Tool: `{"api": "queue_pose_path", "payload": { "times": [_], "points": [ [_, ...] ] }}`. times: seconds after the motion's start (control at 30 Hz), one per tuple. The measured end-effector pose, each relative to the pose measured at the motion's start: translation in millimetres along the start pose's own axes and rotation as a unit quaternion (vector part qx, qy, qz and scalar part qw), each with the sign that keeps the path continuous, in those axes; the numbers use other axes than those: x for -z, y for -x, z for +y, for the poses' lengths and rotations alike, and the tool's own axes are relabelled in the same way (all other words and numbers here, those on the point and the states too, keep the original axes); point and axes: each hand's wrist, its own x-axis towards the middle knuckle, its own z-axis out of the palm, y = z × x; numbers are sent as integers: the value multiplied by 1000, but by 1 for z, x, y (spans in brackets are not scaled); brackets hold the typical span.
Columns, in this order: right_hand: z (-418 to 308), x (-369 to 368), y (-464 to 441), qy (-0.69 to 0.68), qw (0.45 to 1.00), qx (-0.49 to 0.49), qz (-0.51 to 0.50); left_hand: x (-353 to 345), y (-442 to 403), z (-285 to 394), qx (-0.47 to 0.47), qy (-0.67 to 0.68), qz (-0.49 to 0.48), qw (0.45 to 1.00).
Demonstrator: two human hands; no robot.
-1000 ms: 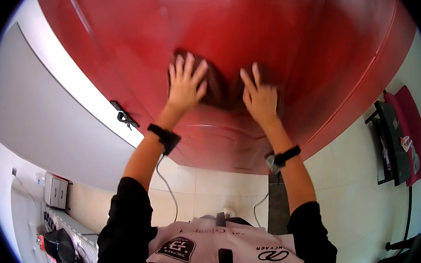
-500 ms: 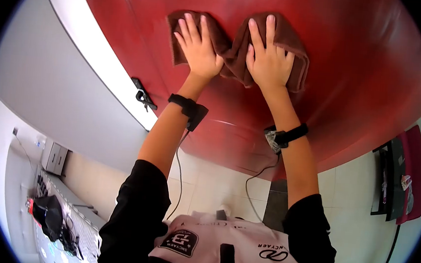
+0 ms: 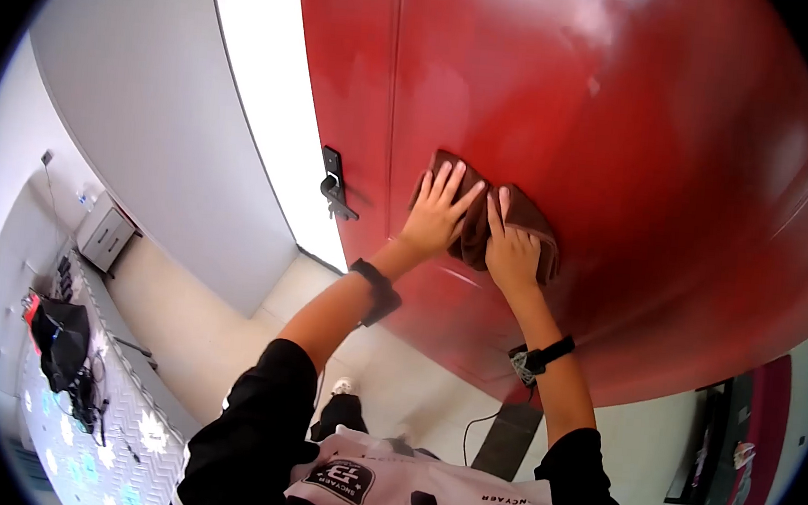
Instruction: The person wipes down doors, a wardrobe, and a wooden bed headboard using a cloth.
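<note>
A brown cloth [image 3: 532, 217] lies bunched against the red door [image 3: 675, 179], near its handle side. My left hand [image 3: 437, 215] holds the cloth's left part to the door under spread fingers. On the right part is my right hand [image 3: 515, 254], index finger stretched up and the other fingers bent into the fabric. Between the two hands the cloth sags in a fold. My palms hide some of it.
The black door handle [image 3: 336, 190] sticks out left of the cloth. Beyond the door edge stands a grey panel [image 3: 165, 91]. A patterned bed [image 3: 116, 420] with black items is at lower left, a dark stand [image 3: 715, 457] at lower right. Cables hang from my wrist straps.
Both hands have moved down the door with the cloth and come closer together, bunching it. My view has shifted, so more of the door and its handle show.
</note>
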Motion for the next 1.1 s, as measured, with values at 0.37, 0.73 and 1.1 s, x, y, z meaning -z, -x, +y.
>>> {"api": "queue_pose_path", "payload": {
  "times": [0.37, 0.73, 1.1],
  "points": [
    [-22, 49, -248, 157, 977, -11, 146, 118, -150, -149, 78, 44, 290, 953],
    [-65, -21, -235, 115, 991, 25, 56, -12, -46, -121, 309, 104, 385, 863],
    [-92, -63, -129, 47, 892, 278, -353, -84, 64, -5, 395, 158, -29, 905]
  ]
}}
